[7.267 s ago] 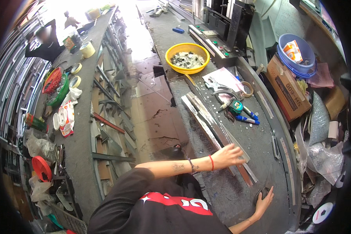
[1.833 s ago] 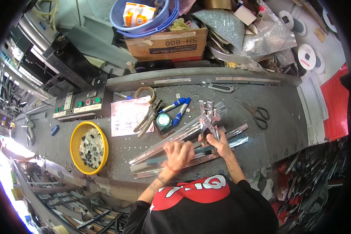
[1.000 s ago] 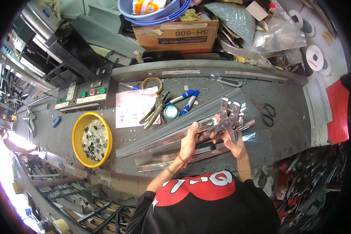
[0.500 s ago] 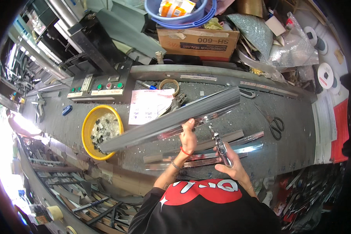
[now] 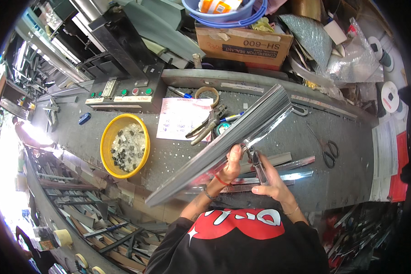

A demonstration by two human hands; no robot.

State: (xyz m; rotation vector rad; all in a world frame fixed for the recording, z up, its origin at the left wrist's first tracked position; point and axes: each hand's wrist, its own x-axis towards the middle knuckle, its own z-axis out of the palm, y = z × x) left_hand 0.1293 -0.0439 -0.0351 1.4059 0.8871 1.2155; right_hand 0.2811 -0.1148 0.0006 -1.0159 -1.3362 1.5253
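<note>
The left hand [image 5: 233, 165] is supporting a long, grey pleated bundle [image 5: 223, 139] above the desk [image 5: 347, 178]. Its grip is closing around the bundle's near side, with the thumb pressing on the upper face. The bundle is slanting from lower left to upper right; its lower end is reaching past the near edge of the desk, and its upper end is pointing toward the rear ledge [image 5: 242, 84]. A shiny strip is running along its right side.

The right hand [image 5: 275, 182] is grasping a plier-type metal tool [image 5: 257, 165]; its grip is wrapping the handles. The tool head is standing at the shiny side of the bundle, just beside the left thumb. Whether the jaws are biting on the strip cannot be told.

Several long profile strips [image 5: 281, 159] are lying on the desk beneath and behind the right hand. Scissors [image 5: 324, 146] are resting farther right, apart from the strips. Left of the bundle, grey-handled pliers [image 5: 210, 124] are overlapping a written sheet [image 5: 173, 114], and a green tape measure [image 5: 222, 128] is showing partly beside the bundle. A tape roll [image 5: 216, 97] is lying behind the sheet. A yellow basin [image 5: 104, 157] is holding small clear and black pieces [image 5: 129, 144].
</note>
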